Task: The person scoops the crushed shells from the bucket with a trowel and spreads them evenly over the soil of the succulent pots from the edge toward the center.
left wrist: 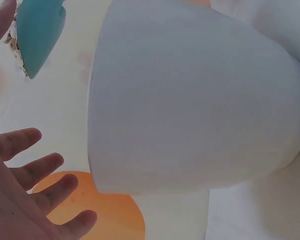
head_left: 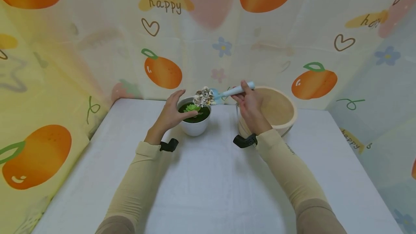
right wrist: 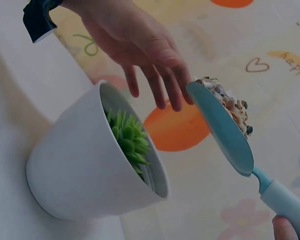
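Note:
My right hand [head_left: 249, 104] grips the pale handle of a light blue garden trowel [right wrist: 225, 130]. Small shells and pebbles [head_left: 203, 97] are heaped on its blade, which is raised above the rim of a white flowerpot [right wrist: 75, 160]. Inside that pot sits a green succulent [right wrist: 129, 137] on a dark green surface. My left hand [head_left: 171, 112] is spread beside the pot's left edge, thumb reaching across its near rim in the head view. Nothing is between its fingers, as the left wrist view shows.
A large cream-coloured round tub [head_left: 276, 107] stands right of the flowerpot, partly behind my right hand. Both stand near the back of a table with a white cloth [head_left: 204, 183]. A fruit-printed curtain [head_left: 208, 46] hangs close behind and along the sides.

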`<state>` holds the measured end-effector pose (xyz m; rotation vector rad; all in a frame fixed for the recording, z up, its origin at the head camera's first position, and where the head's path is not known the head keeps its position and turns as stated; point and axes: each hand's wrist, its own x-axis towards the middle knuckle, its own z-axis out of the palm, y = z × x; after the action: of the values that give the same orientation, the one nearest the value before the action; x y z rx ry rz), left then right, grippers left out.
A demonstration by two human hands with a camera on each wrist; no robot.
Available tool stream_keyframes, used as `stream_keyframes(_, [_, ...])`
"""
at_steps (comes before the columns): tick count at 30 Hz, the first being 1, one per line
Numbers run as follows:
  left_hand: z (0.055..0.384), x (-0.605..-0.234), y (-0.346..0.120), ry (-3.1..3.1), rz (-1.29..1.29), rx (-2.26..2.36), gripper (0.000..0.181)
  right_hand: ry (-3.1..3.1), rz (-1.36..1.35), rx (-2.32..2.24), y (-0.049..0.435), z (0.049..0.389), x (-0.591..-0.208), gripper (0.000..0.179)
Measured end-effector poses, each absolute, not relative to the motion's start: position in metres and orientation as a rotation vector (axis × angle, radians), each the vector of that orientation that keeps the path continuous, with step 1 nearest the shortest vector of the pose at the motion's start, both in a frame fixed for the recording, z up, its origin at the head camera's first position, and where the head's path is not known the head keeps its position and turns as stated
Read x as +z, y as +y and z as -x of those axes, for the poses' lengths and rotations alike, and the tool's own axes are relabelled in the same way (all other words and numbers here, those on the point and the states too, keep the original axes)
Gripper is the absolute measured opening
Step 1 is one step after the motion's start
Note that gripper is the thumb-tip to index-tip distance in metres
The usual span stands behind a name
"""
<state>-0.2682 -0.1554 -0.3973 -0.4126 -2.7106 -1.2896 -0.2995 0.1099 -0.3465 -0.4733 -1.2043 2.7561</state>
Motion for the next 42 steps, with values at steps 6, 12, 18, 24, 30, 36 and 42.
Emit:
stream_keyframes(6, [0.269, -0.402, -0.160, -2.722, 0.413, -1.302, 0.099, -1.225, 0.483, 2.737, 0.105, 0.301, -0.350, 0.011])
stream_keyframes(12, [0.270, -0.407, -0.167, -2.744, 0.386, -1.307, 0.104, -1.295, 0.460, 2.715, 0.096, 0.298, -0.352, 0.018])
stream_keyframes(18, [0.269, -0.412, -0.170, -2.770, 0.344, -1.336, 0.105, -1.359, 0.464, 2.689, 0.086, 0.292, -0.350, 0.016])
stream_keyframes(24, [0.272, -0.419, -0.170, -2.779, 0.317, -1.409, 0.109, -1.346, 0.470, 2.674, 0.080, 0.289, -0.351, 0.012])
stream_keyframes(30, [0.274, -0.426, -0.169, -2.800, 0.302, -1.440, 0.112, -1.345, 0.471, 2.659, 0.074, 0.292, -0.355, 0.012])
stream_keyframes(36, [0.275, -0.433, -0.169, -2.795, 0.324, -1.490, 0.116, -1.397, 0.515, 2.621, 0.070, 0.294, -0.360, 0.012])
stream_keyframes(42, [0.277, -0.436, -0.168, -2.825, 0.307, -1.489, 0.118, -1.454, 0.518, 2.579, 0.067, 0.294, -0.363, 0.014])
